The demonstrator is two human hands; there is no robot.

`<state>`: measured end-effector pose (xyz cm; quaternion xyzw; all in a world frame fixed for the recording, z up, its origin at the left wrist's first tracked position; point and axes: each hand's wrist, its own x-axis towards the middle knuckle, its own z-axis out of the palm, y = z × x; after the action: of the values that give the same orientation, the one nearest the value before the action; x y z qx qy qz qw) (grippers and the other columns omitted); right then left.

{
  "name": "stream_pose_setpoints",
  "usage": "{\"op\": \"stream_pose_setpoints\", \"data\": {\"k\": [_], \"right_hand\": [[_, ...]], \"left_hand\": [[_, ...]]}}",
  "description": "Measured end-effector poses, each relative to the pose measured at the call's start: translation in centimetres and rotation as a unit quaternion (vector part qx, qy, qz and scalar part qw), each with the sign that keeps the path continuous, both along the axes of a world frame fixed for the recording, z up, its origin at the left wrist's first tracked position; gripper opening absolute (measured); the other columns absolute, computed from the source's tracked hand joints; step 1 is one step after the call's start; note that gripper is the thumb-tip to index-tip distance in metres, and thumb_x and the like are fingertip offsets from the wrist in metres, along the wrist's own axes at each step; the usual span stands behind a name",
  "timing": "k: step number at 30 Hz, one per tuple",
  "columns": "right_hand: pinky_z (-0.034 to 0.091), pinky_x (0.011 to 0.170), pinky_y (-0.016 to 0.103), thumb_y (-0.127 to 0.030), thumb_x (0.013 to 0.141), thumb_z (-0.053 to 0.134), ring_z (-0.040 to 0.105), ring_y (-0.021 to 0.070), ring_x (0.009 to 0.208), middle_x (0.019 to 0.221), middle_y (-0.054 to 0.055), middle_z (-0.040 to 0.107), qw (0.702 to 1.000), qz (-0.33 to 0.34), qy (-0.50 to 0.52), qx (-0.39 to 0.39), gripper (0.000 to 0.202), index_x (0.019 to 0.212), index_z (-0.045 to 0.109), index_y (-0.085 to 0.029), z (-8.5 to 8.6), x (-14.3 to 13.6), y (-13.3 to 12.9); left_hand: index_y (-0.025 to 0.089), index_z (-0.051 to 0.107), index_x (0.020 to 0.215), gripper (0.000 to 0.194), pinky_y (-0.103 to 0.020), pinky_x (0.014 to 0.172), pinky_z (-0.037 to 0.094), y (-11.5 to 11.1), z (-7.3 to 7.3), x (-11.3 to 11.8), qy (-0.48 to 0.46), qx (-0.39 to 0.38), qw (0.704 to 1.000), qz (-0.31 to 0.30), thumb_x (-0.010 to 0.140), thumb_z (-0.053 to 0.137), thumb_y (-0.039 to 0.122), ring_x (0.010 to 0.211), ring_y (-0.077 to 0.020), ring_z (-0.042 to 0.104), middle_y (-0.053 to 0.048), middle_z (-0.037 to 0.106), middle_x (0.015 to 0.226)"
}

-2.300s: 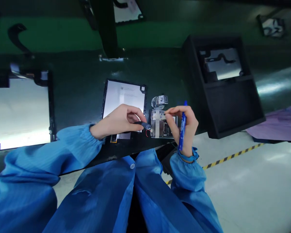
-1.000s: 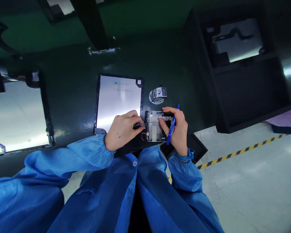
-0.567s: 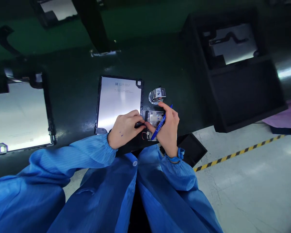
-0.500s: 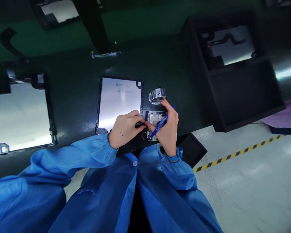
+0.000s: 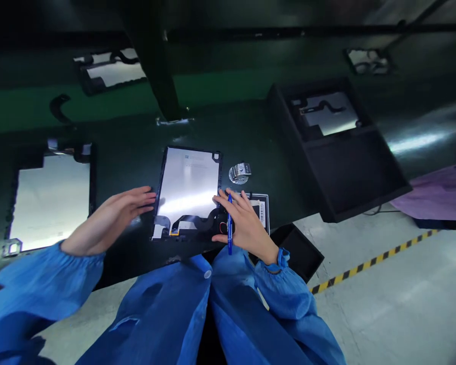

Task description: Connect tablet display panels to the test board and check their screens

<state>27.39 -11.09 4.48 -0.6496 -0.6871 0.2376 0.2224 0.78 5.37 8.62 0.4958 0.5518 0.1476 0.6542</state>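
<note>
A flat display panel [image 5: 190,180] with a silvery back and black frame lies on the dark bench in front of me. At its left edge is my left hand [image 5: 116,215], fingers stretched out, holding nothing. My right hand [image 5: 247,223] rests its spread fingertips at the panel's right edge, with a blue pen [image 5: 230,228] held between the fingers. A black flex cable [image 5: 197,221] crosses the panel's lower part. Partly hidden under my right hand is a dark board [image 5: 265,205] with a white border and barcode label. Behind it stands a shiny metal tape dispenser-like item [image 5: 240,173].
Another display panel [image 5: 53,203] lies at the left, and a further one [image 5: 116,71] at the back. A black divided box [image 5: 349,167] on the right holds a panel [image 5: 330,114]. A dark post [image 5: 163,86] rises behind. Purple cloth [image 5: 437,192] shows at far right.
My left hand has left my right hand's side and moved to the panel's left edge, opening. My right hand has shifted left to the panel, still with the pen. The view has tilted up.
</note>
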Motion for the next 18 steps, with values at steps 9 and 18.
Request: {"op": "stream_pose_setpoints", "data": {"k": [9, 18], "right_hand": [[0.046, 0.114, 0.048, -0.060, 0.091, 0.058, 0.047, 0.0285, 0.142, 0.155, 0.009, 0.047, 0.926, -0.169, 0.316, 0.122, 0.076, 0.156, 0.030, -0.030, 5.8, 0.3, -1.5], [0.030, 0.126, 0.050, -0.034, 0.090, 0.066, 0.044, 0.0261, 0.145, 0.153, -0.001, 0.050, 0.882, -0.297, 0.327, 0.167, 0.059, 0.147, 0.049, -0.031, 5.0, -0.6, 0.5]], "left_hand": [[0.026, 0.075, 0.115, 0.036, -0.043, 0.088, 0.060, -2.7, 6.9, 6.6, -0.249, 0.042, 0.928, -0.275, 0.098, 0.047, 0.038, 0.093, -0.0272, 0.072, -0.009, 0.075, 0.107], [0.013, 0.071, 0.118, 0.044, -0.040, 0.115, 0.041, -2.6, -1.9, 6.2, -0.254, -0.029, 0.964, 0.076, 0.093, 0.059, 0.047, 0.129, -0.0272, 0.058, -0.011, 0.072, 0.123]]}}
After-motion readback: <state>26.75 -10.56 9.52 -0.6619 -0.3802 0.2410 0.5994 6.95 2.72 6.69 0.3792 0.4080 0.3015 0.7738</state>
